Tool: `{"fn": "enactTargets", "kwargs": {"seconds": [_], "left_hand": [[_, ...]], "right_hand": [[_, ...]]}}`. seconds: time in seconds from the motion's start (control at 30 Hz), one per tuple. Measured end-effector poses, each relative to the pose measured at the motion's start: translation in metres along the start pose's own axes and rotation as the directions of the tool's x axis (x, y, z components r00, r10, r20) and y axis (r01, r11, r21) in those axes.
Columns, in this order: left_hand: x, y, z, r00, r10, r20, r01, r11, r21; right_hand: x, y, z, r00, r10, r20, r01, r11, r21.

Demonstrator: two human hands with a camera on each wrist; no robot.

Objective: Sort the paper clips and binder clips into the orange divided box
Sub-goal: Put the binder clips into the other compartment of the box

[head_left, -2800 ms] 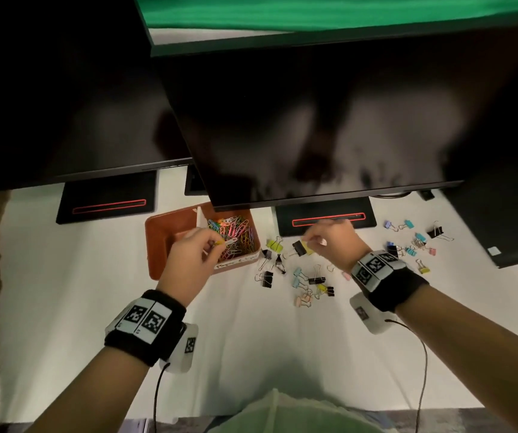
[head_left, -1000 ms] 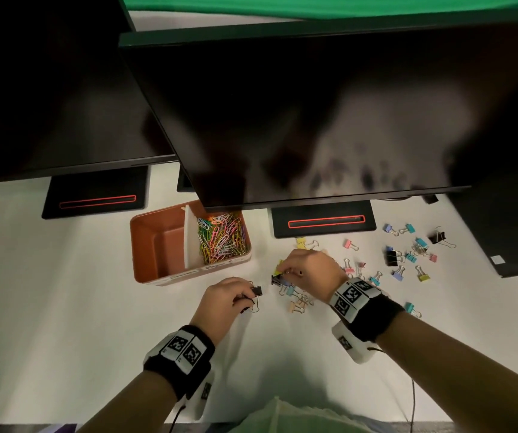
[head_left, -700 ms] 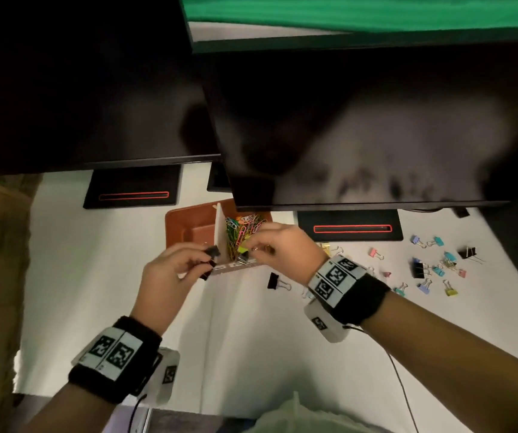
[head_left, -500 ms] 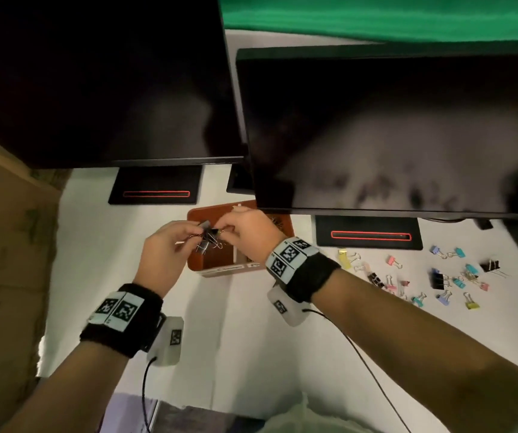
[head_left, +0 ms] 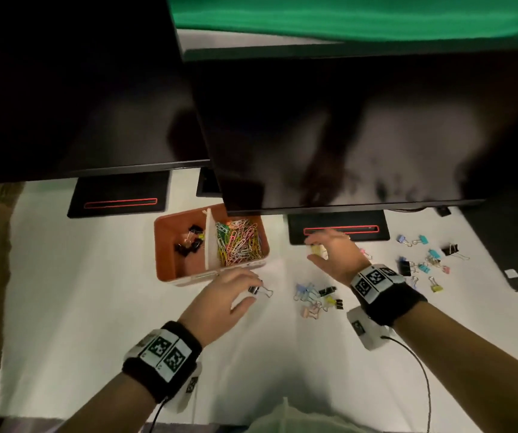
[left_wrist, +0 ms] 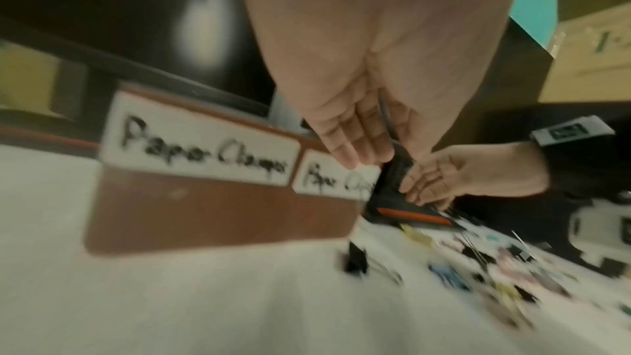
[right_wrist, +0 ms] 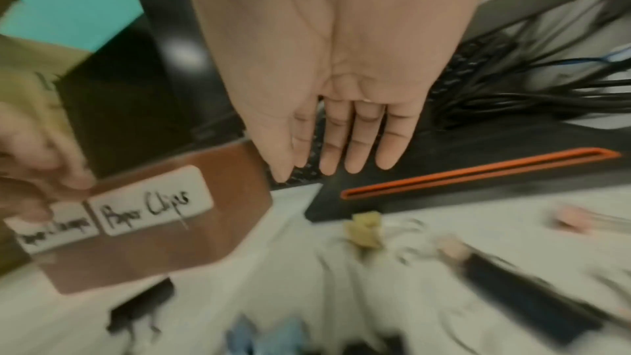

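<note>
Oddly, our wrist views blur. Orange divided box [head_left: 170,270] holds binder clips [head_left: 189,242] left, paper clips [head_left: 239,242] right; beside it both hands [head_left: 220,303] [head_left: 335,254] hover, fingers released.

Far corner of orange divided box [head_left: 170,245] hidden under monitor [head_left: 345,129] edge. Both wrist views motion-blurred: binder clips [right_wrist: 362,228] right of box reduced to smears. Right hand [head_left: 335,254] covers yellow clip; contact undeterminable.
</note>
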State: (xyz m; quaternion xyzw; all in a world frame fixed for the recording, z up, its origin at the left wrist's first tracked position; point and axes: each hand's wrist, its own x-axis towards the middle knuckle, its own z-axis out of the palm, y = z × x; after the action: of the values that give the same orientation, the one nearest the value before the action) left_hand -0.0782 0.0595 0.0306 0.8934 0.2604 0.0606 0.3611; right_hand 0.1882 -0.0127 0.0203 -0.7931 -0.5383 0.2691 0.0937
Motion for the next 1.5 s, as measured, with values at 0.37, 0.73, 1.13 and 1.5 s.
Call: {"fn": "enactTargets", "kwargs": {"seconds": [0.37,0.73,1.13,1.5], "left_hand": [[0.030,-0.014,0.077,0.968,-0.180,0.176,0.144,0.970,0.197],[0.053,0.010,0.081,0.967,-0.147,0.206,0.167,0.983,-0.082],[0.088,0.019,0.094,0.947,-0.196,0.253,0.188,0.981,0.055],[0.057,0.005,0.083,0.965,-0.253,0.076,0.260,0.958,-0.121]], "right_hand": [[-0.001,0.029,0.023,0.991,0.060,0.119,-0.058,0.998,-0.017],[0.001,0.034,0.022,0.984,-0.059,0.169,0.078,0.991,-0.109],[0.008,0.028,0.023,0.960,-0.037,0.277,0.051,0.998,-0.046],[0.011,0.024,0.022,0.958,0.037,0.285,-0.046,0.999,0.026]]}}
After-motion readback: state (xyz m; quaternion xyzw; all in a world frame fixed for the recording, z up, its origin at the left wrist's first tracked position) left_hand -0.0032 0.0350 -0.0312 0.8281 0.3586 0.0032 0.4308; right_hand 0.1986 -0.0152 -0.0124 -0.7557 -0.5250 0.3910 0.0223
